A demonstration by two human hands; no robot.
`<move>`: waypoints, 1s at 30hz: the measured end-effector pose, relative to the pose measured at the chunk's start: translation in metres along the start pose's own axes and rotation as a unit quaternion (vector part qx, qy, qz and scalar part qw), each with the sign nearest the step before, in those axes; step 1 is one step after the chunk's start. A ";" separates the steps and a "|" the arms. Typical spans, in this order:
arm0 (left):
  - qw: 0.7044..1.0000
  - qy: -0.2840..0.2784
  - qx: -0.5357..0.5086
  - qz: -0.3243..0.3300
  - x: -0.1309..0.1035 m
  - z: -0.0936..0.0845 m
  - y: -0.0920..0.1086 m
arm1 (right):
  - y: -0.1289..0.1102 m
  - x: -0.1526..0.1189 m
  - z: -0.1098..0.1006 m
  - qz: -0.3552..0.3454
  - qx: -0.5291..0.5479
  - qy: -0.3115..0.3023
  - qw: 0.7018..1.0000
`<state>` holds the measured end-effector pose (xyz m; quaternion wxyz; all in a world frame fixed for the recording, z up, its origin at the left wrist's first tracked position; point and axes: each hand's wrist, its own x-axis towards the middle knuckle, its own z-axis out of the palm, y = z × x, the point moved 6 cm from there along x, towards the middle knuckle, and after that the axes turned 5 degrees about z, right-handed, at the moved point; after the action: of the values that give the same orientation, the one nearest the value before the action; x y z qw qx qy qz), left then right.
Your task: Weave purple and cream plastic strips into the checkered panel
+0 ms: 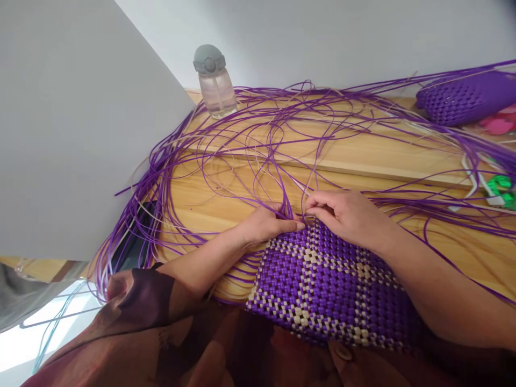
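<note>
A woven panel (pixel 334 285) of purple and cream plastic strands lies close to my body, its checked pattern facing up. My left hand (pixel 270 223) grips the panel's far edge, thumb on top, with a bundle of purple strands rising beside its fingers. Just right of it, my right hand (pixel 342 215) pinches at the same edge, where a thin cream strand shows by the fingertips. The exact strand between those fingers is partly hidden. Long loose purple strands (pixel 278 180) fan out from the weave over the wooden table (pixel 226 185).
Behind the strands stands a clear bottle (pixel 217 88) with a grey-green lid. A purple woven piece (pixel 463 99) lies at the back right, near a pink item (pixel 500 121). Green coiled material (pixel 502 188) and a white cable (pixel 470 177) are at the right. A grey panel (pixel 80 123) borders the left.
</note>
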<state>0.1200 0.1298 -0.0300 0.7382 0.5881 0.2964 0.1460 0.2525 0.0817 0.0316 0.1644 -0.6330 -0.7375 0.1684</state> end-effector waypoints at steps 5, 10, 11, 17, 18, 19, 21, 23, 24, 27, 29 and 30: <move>0.997 -0.039 0.050 0.043 0.001 -0.002 0.002 | -0.032 0.012 -0.003 -0.009 0.055 0.021 0.998; 0.991 0.036 0.095 0.090 0.001 -0.007 0.008 | -0.052 0.028 0.014 -0.018 0.064 0.031 0.997; 0.991 0.035 0.091 0.094 0.001 -0.007 0.008 | -0.050 0.028 0.014 -0.012 0.089 0.050 0.995; 0.995 -0.095 0.013 0.011 0.002 -0.003 -0.002 | -0.003 0.022 0.000 0.146 0.191 0.150 0.959; 0.994 -0.112 -0.002 0.002 0.002 -0.002 -0.002 | 0.005 0.022 -0.001 0.172 0.177 0.156 0.956; 0.993 -0.118 -0.019 -0.001 0.001 -0.002 -0.002 | 0.012 0.022 0.000 0.191 0.155 0.158 0.956; 0.993 -0.106 -0.047 0.005 0.001 -0.003 -0.002 | 0.017 0.022 0.003 0.201 0.100 0.157 0.962; 0.995 -0.080 -0.050 0.021 0.002 -0.005 -0.001 | 0.014 0.023 0.007 0.167 0.048 0.169 0.970; 0.996 -0.071 -0.045 0.026 0.003 -0.006 -0.002 | 0.009 0.023 0.008 0.134 0.031 0.183 0.974; 0.996 -0.074 -0.039 0.036 0.004 -0.007 -0.002 | -0.014 0.021 0.009 -0.021 -0.001 0.216 0.976; 0.994 -0.095 -0.047 0.037 0.004 -0.007 -0.001 | -0.027 0.016 0.007 -0.131 -0.030 0.221 0.966; 0.992 -0.109 -0.051 0.035 0.003 -0.007 0.000 | -0.031 0.013 0.004 -0.174 -0.053 0.223 0.958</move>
<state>0.1183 0.1368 -0.0316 0.7895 0.5723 0.1851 0.1217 0.2214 0.0897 0.0421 0.3181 -0.5245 -0.7883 -0.0477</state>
